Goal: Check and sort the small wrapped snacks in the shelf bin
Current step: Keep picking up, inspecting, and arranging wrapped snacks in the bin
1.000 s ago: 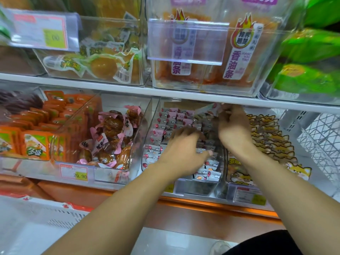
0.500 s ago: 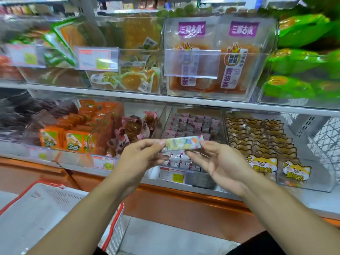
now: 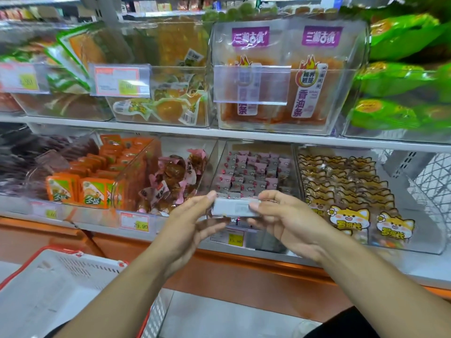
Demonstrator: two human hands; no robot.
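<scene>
Both bare forearms reach up from the lower edge of the view and draw together toward the middle, the left from the lower left, the right from the lower right. The left hand [image 3: 189, 222] is turned palm inward, thumb on top and fingers curled below, its grip pinching one end of a small wrapped snack [image 3: 233, 207]. The right hand [image 3: 286, 219] mirrors it, thumb and forefinger pinching the other end while the remaining fingers curl loosely beneath. The two hands sit level, just apart, wrists slightly bent back.
</scene>
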